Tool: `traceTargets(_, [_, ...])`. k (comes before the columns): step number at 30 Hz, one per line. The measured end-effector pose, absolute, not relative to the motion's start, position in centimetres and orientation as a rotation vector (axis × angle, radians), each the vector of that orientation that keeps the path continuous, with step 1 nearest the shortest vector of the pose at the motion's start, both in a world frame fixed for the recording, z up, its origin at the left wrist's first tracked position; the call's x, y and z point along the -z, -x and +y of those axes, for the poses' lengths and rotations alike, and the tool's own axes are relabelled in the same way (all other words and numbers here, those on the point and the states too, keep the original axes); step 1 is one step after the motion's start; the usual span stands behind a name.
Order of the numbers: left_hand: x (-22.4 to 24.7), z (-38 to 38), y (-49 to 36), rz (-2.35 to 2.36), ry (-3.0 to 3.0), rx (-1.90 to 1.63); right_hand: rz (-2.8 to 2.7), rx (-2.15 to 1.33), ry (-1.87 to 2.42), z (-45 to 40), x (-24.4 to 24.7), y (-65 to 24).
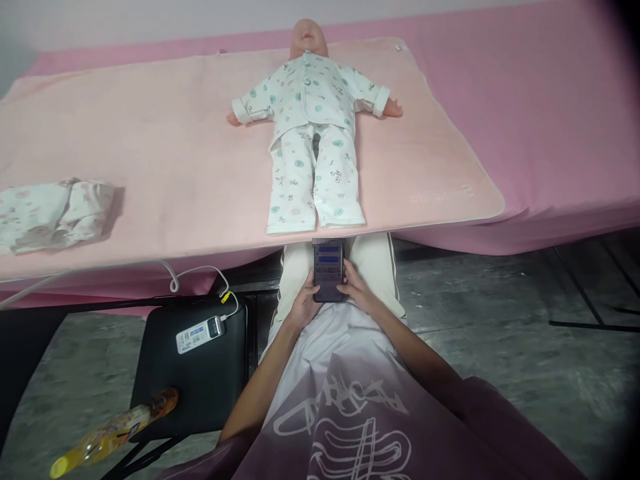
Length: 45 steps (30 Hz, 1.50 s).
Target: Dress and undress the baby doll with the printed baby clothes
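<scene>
A dark phone (329, 272) with a lit screen is held upright over my lap, just below the table's front edge. My left hand (305, 301) grips its left side, thumb on the lower screen. On its right side my right hand (356, 288) holds it the same way. Beyond the phone, a baby doll (309, 37) lies on its back on a pale pink mat (190, 147), arms spread. The doll wears a white patterned buttoned top (320, 93) and matching trousers (295, 180), whose leg ends lie near the mat's front edge.
Folded patterned clothing (60, 213) lies at the mat's left. A black stool (200, 387) at lower left bears a white device (200, 335) with a cable. Beside it is a bottle with a yellow cap (110, 437). Dark metal legs (580, 287) stand on the right.
</scene>
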State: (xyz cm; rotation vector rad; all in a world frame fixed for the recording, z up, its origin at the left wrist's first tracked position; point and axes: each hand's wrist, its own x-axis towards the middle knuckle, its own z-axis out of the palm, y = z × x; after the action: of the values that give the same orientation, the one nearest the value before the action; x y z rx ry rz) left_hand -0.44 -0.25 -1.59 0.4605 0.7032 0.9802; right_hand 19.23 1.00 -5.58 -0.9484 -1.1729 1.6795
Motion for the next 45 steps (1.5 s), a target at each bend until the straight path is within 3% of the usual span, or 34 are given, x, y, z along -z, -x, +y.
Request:
traceTargets(8, [1.2,-0.2,0.1,0.718,-0.509,-0.972,-1.088,-1.534,1.123,1.4,4.6,-18.0])
traceTargets(45, [2.1,-0.3,0.0,0.699,-0.561,-0.953,-0.986,-1.579,1.108,1.4,3.0,-17.9])
